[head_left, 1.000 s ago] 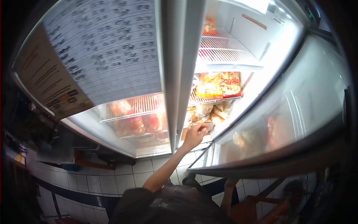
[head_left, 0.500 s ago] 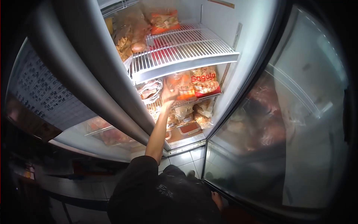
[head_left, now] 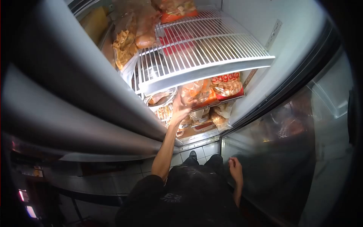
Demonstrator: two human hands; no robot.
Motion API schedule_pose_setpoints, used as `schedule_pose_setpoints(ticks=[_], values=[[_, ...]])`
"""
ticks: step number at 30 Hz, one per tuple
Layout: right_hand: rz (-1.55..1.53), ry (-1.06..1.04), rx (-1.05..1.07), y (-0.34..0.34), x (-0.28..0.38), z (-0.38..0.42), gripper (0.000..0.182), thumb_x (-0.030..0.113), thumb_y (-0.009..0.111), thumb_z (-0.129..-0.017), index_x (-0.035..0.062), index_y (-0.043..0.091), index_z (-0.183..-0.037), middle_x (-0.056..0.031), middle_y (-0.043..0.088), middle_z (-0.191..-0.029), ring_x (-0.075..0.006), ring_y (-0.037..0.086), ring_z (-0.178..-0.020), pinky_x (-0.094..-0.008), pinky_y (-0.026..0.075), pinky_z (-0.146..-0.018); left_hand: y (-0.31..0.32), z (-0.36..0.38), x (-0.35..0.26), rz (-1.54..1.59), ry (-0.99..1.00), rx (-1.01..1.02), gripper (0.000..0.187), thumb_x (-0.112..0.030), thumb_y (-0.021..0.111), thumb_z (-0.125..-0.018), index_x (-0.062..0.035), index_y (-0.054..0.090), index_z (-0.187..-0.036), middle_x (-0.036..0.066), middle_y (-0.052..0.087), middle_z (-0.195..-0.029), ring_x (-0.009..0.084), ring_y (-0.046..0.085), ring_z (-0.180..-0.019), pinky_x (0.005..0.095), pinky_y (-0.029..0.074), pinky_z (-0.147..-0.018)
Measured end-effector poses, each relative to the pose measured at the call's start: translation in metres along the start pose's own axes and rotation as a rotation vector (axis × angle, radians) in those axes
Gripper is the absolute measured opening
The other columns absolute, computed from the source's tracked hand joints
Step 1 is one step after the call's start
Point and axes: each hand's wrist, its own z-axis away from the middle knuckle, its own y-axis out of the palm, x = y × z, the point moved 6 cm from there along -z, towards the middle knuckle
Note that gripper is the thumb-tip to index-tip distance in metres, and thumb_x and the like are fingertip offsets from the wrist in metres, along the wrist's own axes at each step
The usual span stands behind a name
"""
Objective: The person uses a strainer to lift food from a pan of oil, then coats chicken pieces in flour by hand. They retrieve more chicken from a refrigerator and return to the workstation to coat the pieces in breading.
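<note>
My left hand (head_left: 181, 109) reaches in under the wire shelf of the refrigerated cabinet. Its thumb and fingers are spread at the lower left corner of a clear and orange plastic bag of food (head_left: 197, 92). To the right of that bag stands a red-printed bag (head_left: 228, 86) of pale pieces, lettered in red. A clear bag of food (head_left: 160, 97) lies left of my thumb. Down by the open glass door, my right hand (head_left: 235, 168) hangs with curled fingers and no object showing in it.
The white wire shelf (head_left: 208, 51) juts out above my left hand, carrying bagged food (head_left: 177, 10) at the back. More bags (head_left: 222, 113) sit below on the cabinet floor. The glass door (head_left: 268, 166) stands open at right; a rounded metal door edge (head_left: 102, 83) lies at left.
My view has moved in closer and turned, so the shelf looks larger. My left hand has shifted down to the orange bag's lower corner. My right hand has come up into fuller view.
</note>
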Motion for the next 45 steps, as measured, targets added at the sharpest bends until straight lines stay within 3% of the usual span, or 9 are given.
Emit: schedule_pose_setpoints(ticks=[7,16,19,21,25,27,33,36,45], values=[[-0.202,-0.181,0.088,0.018,0.157,-0.071,0.022,0.015,0.053,-0.091,0.0008,0.058,-0.107,-0.0100,0.066,-0.092,-0.0145,0.061,-0.083,-0.0268,0.047,-0.073,-0.005,0.013,-0.007,-0.192,0.113,-0.108,0.070,-0.004,0.070,-0.070,0.0031,0.034,-0.130,0.018,0.051,-0.117,0.0252,0.049,-0.111,0.0332,0.039,-0.095],[-0.050,-0.732,-0.181,0.008,0.287,-0.115,0.059,0.015,0.070,-0.073,-0.0019,0.043,-0.122,-0.0202,0.054,-0.111,-0.0334,0.053,-0.102,-0.0390,0.041,-0.089,-0.009,0.025,0.021,-0.174,0.066,-0.046,0.061,-0.011,0.071,-0.073,0.0005,0.039,-0.124,0.016,0.054,-0.114,0.0255,0.051,-0.108,0.0358,0.039,-0.093],[0.017,-0.685,-0.014,0.024,0.293,-0.145,0.067,0.017,0.073,-0.069,-0.0030,0.040,-0.123,-0.0224,0.052,-0.110,-0.0381,0.050,-0.104,-0.0411,0.039,-0.092,-0.011,0.030,0.024,-0.208,0.010,-0.050,0.064,-0.017,0.073,-0.072,0.0007,0.040,-0.125,0.017,0.052,-0.116,0.0269,0.050,-0.109,0.0367,0.039,-0.094],[0.043,-0.756,0.011,0.036,0.295,-0.163,0.064,0.017,0.073,-0.069,-0.0028,0.043,-0.122,-0.0203,0.054,-0.111,-0.0326,0.052,-0.104,-0.0378,0.041,-0.091,-0.007,0.029,-0.003,-0.439,0.063,-0.015,0.064,-0.021,0.072,-0.074,0.0008,0.040,-0.125,0.018,0.050,-0.121,0.0286,0.049,-0.111,0.0379,0.038,-0.095],[-0.353,-0.578,0.289,0.051,0.297,-0.183,0.063,0.018,0.075,-0.070,-0.0011,0.046,-0.121,-0.0134,0.059,-0.107,-0.0218,0.055,-0.098,-0.0321,0.044,-0.085,-0.009,0.011,0.003,-0.119,-0.068,-0.093,0.054,-0.019,0.069,-0.078,0.0035,0.046,-0.121,0.016,0.056,-0.112,0.0242,0.053,-0.104,0.0340,0.042,-0.089],[-0.421,-0.509,0.227,0.049,0.292,-0.183,0.062,0.022,0.079,-0.070,0.0021,0.049,-0.120,-0.0092,0.061,-0.102,-0.0178,0.056,-0.094,-0.0295,0.045,-0.082,-0.008,0.010,-0.032,-0.204,-0.443,-0.216,0.034,-0.018,0.066,-0.082,0.0053,0.058,-0.106,0.013,0.064,-0.094,0.0206,0.059,-0.087,0.0304,0.046,-0.080],[-0.593,-0.478,0.293,0.044,0.300,-0.185,0.051,0.038,0.066,-0.083,0.0032,0.053,-0.119,-0.0080,0.056,-0.115,-0.0174,0.047,-0.109,-0.0312,0.038,-0.092,-0.015,-0.015,0.015,-0.167,-0.320,-0.350,0.036,-0.030,0.060,-0.088,0.0034,0.064,-0.100,0.014,0.067,-0.088,0.0198,0.061,-0.079,0.0335,0.046,-0.076],[-0.571,-0.497,0.092,0.043,0.292,-0.201,0.054,0.038,0.067,-0.082,0.0002,0.053,-0.117,-0.0066,0.062,-0.099,-0.0139,0.055,-0.091,-0.0265,0.043,-0.080,-0.003,-0.016,0.000,0.017,-0.384,-0.327,0.037,-0.031,0.059,-0.088,0.0035,0.064,-0.100,0.014,0.067,-0.087,0.0205,0.061,-0.079,0.0336,0.046,-0.075],[-0.333,-0.592,0.254,0.046,0.297,-0.192,0.070,0.024,0.081,-0.070,-0.0029,0.044,-0.123,-0.0069,0.062,-0.092,-0.0131,0.058,-0.081,-0.0256,0.047,-0.068,-0.010,-0.038,0.004,-0.225,0.048,-0.394,0.051,-0.042,0.049,-0.092,0.0060,0.062,-0.104,0.018,0.066,-0.095,0.0212,0.060,-0.087,0.0340,0.045,-0.079]])
